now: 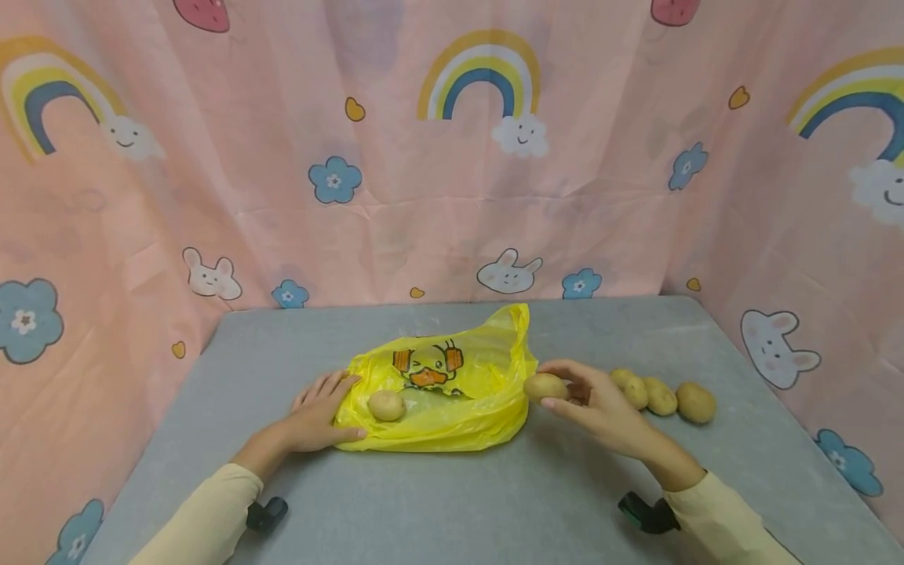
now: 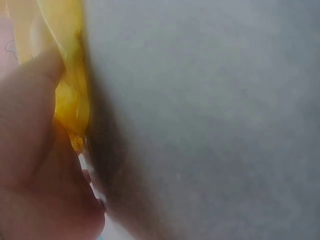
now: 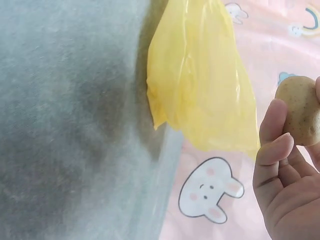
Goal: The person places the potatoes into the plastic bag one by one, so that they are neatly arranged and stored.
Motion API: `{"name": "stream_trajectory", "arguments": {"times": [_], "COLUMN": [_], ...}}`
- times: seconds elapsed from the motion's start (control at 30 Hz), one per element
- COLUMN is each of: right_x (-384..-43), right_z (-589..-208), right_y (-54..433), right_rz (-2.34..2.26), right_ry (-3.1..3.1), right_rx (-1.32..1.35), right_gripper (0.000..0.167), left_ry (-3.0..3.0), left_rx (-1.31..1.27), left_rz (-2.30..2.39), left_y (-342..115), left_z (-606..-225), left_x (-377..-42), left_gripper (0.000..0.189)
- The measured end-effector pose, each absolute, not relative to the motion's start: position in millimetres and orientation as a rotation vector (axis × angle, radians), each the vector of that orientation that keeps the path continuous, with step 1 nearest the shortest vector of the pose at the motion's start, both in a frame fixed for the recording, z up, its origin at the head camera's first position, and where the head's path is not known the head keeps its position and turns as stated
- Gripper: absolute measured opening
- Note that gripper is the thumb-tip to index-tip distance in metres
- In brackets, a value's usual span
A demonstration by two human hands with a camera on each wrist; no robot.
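Note:
A yellow plastic bag (image 1: 487, 428) with a duck print lies on its side on the table. One potato (image 1: 386, 406) shows at its left part. My left hand (image 1: 321, 416) rests against the bag's left end, fingers spread along the back and thumb along the front. Up close in the left wrist view, the thumb (image 2: 47, 67) presses against the yellow film. My right hand (image 1: 593, 400) pinches another potato (image 1: 545, 388) between thumb and fingers, right at the bag's right end. That held potato (image 3: 300, 110) is level with the bag's edge in the right wrist view.
Three potatoes (image 1: 695, 402) sit in a row on the grey table (image 1: 452, 502), to the right of my right hand. A pink curtain (image 1: 600, 220) with rainbows and rabbits hangs behind the table and along both sides. Dark wrist devices (image 1: 267, 515) show below both forearms.

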State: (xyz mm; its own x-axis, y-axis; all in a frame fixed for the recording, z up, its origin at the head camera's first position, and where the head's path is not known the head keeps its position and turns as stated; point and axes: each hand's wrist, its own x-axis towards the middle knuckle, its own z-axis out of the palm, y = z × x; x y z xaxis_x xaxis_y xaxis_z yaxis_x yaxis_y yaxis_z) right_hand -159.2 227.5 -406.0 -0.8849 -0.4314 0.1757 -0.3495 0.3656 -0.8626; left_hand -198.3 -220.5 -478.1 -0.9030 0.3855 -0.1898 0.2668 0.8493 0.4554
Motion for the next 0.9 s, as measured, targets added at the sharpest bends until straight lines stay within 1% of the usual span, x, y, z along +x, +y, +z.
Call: {"name": "stream_trajectory", "arguments": {"times": [0.23,0.5,0.9], "right_x": [-164,-171,-175], "right_z": [-406,-413,-411], "right_y": [219,202,172], "right_rz": [-1.63,-1.654,-1.631], "right_ry": [2.418,2.407,2.35], "right_rx": [-0.733,-0.816,-0.779], "right_gripper": [0.043,0.039,0.039], "left_ry": [2.758,2.764,2.764], "left_rx": [0.488,0.488,0.511], "left_rz": [0.641,0.647,0.65], "left_y": [-221,-222,-221], "left_z": [-481,-486,-480], "left_x": [-200,-202,-198], "left_gripper": [0.101,0.101,0.101]}}
